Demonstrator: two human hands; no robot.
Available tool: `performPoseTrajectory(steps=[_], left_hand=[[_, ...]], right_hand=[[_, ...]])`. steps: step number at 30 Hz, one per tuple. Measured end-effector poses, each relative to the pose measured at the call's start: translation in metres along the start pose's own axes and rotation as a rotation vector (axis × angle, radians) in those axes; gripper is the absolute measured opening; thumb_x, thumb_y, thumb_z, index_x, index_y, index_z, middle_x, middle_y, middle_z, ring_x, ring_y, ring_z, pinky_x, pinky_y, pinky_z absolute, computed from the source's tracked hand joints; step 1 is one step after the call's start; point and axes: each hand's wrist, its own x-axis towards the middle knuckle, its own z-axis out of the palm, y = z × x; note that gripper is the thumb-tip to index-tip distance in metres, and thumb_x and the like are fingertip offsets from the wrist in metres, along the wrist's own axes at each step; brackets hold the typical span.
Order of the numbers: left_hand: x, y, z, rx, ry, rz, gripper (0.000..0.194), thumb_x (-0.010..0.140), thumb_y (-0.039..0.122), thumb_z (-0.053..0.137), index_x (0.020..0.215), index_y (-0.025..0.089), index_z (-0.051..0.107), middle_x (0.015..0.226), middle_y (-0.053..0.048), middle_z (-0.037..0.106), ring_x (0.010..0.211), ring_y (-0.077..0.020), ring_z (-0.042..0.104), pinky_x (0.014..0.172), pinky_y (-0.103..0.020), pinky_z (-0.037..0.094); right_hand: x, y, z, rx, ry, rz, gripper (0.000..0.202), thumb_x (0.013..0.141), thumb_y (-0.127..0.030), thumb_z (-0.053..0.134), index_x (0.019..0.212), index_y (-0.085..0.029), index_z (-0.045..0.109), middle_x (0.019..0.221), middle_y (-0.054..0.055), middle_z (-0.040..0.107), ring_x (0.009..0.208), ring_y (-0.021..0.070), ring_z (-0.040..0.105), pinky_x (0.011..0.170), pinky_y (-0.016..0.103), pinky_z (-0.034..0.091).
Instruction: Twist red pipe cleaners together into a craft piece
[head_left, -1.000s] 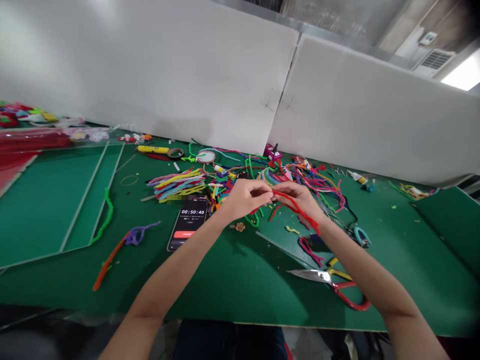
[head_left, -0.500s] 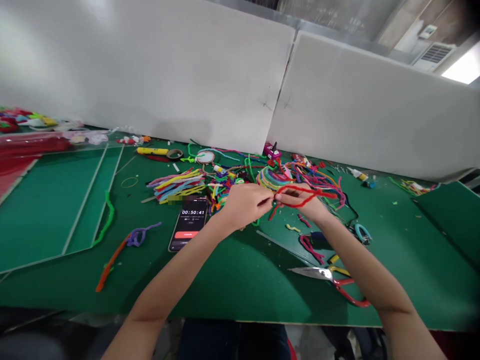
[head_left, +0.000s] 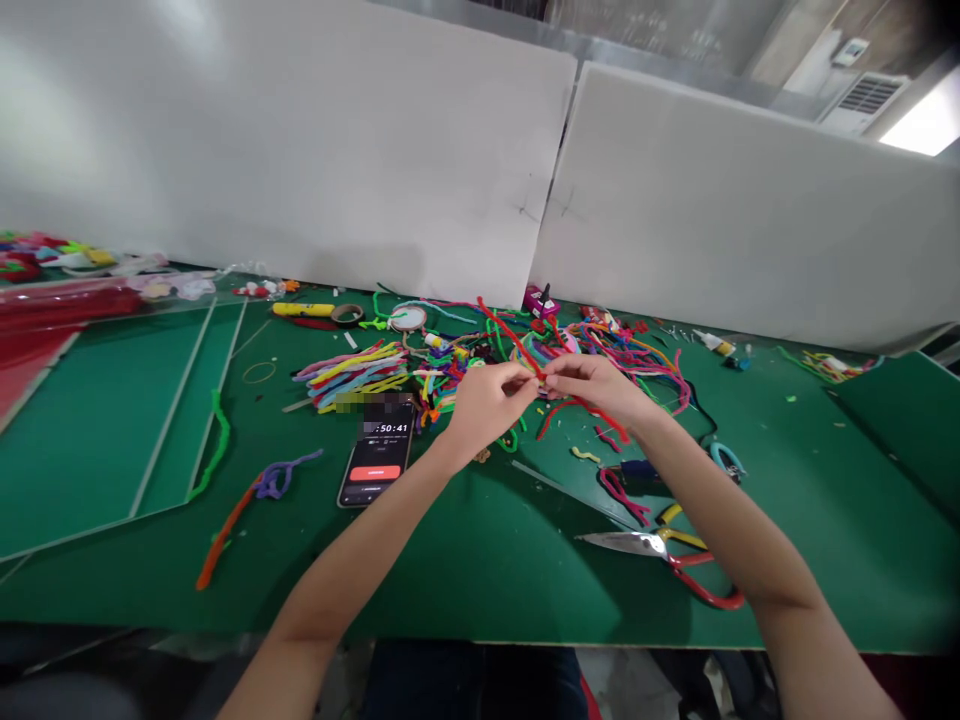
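Over the middle of the green table, my left hand (head_left: 487,402) and my right hand (head_left: 598,387) meet fingertip to fingertip. Both pinch a fuzzy red pipe cleaner (head_left: 512,336). One length of it sticks up to the left, and red ends also hang below my right hand. The exact spot where it is gripped is partly covered by my fingers. Just behind the hands lies a heap of coloured pipe cleaners (head_left: 637,350). A bundle of cut pipe cleaners (head_left: 356,375) is spread to the left of my left hand.
A phone (head_left: 377,455) showing a timer lies near my left forearm. Scissors (head_left: 637,543) with red and yellow handles rest by my right forearm, near blue-handled pliers (head_left: 726,461). An orange and purple twisted piece (head_left: 244,510) lies left. White panels (head_left: 300,150) stand along the back.
The red pipe cleaner has swung: its length pointed right across my right hand before and now rises up to the left. Both hands have shifted slightly left and remain together.
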Motion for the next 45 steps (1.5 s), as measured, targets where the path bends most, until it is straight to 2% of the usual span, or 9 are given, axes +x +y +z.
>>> performPoseTrajectory(steps=[5, 11, 16, 18, 21, 26, 30, 38, 45], left_hand=[[0.008, -0.009, -0.005, -0.272, -0.243, -0.179, 0.019, 0.075, 0.034, 0.062, 0.069, 0.016, 0.068, 0.066, -0.001, 0.068, 0.059, -0.0098, 0.059, 0.057, -0.021, 0.044], [0.014, -0.017, -0.002, -0.45, -0.18, -0.274, 0.014, 0.067, 0.028, 0.07, 0.07, 0.015, 0.067, 0.065, 0.001, 0.065, 0.058, -0.0076, 0.055, 0.057, -0.02, 0.043], [0.014, -0.021, -0.001, -0.447, -0.251, -0.286, 0.014, 0.067, 0.028, 0.068, 0.067, 0.014, 0.065, 0.061, 0.002, 0.062, 0.058, -0.0083, 0.054, 0.057, -0.021, 0.042], [0.013, -0.023, 0.0, -0.413, -0.174, -0.233, 0.014, 0.068, 0.028, 0.067, 0.065, 0.015, 0.063, 0.06, 0.003, 0.06, 0.057, -0.0082, 0.052, 0.057, -0.021, 0.041], [0.012, -0.023, 0.005, -0.366, 0.075, -0.161, 0.012, 0.071, 0.024, 0.065, 0.064, 0.015, 0.061, 0.063, 0.002, 0.061, 0.061, -0.009, 0.054, 0.062, -0.022, 0.043], [0.012, -0.026, 0.018, -0.55, 0.382, -0.22, 0.008, 0.078, 0.025, 0.06, 0.074, 0.017, 0.06, 0.071, 0.0, 0.065, 0.065, -0.0101, 0.06, 0.065, -0.024, 0.048], [0.013, -0.026, 0.021, -0.746, 0.451, -0.239, 0.008, 0.081, 0.024, 0.059, 0.077, 0.017, 0.057, 0.079, -0.001, 0.068, 0.075, -0.0116, 0.066, 0.075, -0.027, 0.052], [0.013, -0.019, 0.019, -0.778, 0.583, -0.186, 0.015, 0.081, 0.03, 0.062, 0.079, 0.017, 0.055, 0.08, -0.002, 0.069, 0.088, -0.015, 0.068, 0.083, -0.03, 0.053], [0.011, -0.014, 0.021, -0.815, 0.645, -0.194, 0.014, 0.084, 0.029, 0.06, 0.081, 0.018, 0.051, 0.085, -0.002, 0.069, 0.091, -0.0144, 0.068, 0.088, -0.032, 0.052]], right_hand=[[-0.003, -0.006, 0.003, -0.336, 0.042, -0.169, 0.011, 0.074, -0.027, 0.064, 0.077, -0.018, 0.069, 0.071, 0.0, 0.068, 0.065, 0.0098, 0.059, 0.064, 0.024, 0.047], [-0.006, -0.005, 0.004, -0.476, 0.137, -0.228, 0.012, 0.074, -0.027, 0.065, 0.08, -0.018, 0.069, 0.074, 0.002, 0.07, 0.065, 0.0121, 0.063, 0.062, 0.025, 0.048], [-0.014, -0.001, 0.017, -0.548, 0.246, -0.289, 0.008, 0.075, -0.024, 0.064, 0.077, -0.019, 0.07, 0.074, 0.001, 0.071, 0.069, 0.0146, 0.065, 0.069, 0.027, 0.051], [-0.016, 0.003, 0.024, -0.519, 0.309, -0.3, 0.009, 0.075, -0.025, 0.065, 0.079, -0.02, 0.071, 0.077, 0.002, 0.072, 0.071, 0.0162, 0.067, 0.072, 0.03, 0.053], [-0.014, 0.013, 0.034, -0.361, 0.382, -0.252, 0.017, 0.074, -0.027, 0.066, 0.089, -0.02, 0.071, 0.08, 0.003, 0.073, 0.074, 0.0185, 0.069, 0.073, 0.032, 0.054], [0.0, 0.028, 0.053, -0.222, 0.461, -0.238, 0.018, 0.076, -0.033, 0.064, 0.086, -0.018, 0.071, 0.075, 0.003, 0.072, 0.067, 0.0182, 0.068, 0.065, 0.031, 0.053], [0.009, 0.032, 0.065, -0.281, 0.442, -0.267, 0.015, 0.075, -0.033, 0.065, 0.078, -0.019, 0.071, 0.069, 0.002, 0.07, 0.06, 0.0148, 0.062, 0.059, 0.028, 0.049], [0.017, 0.036, 0.075, -0.055, 0.342, -0.184, 0.025, 0.069, -0.043, 0.069, 0.073, -0.019, 0.071, 0.068, 0.003, 0.07, 0.062, 0.0153, 0.063, 0.062, 0.028, 0.05], [0.018, 0.038, 0.083, -0.252, 0.364, -0.222, 0.026, 0.077, -0.038, 0.061, 0.084, -0.017, 0.073, 0.071, 0.004, 0.07, 0.059, 0.0143, 0.058, 0.058, 0.027, 0.044]])
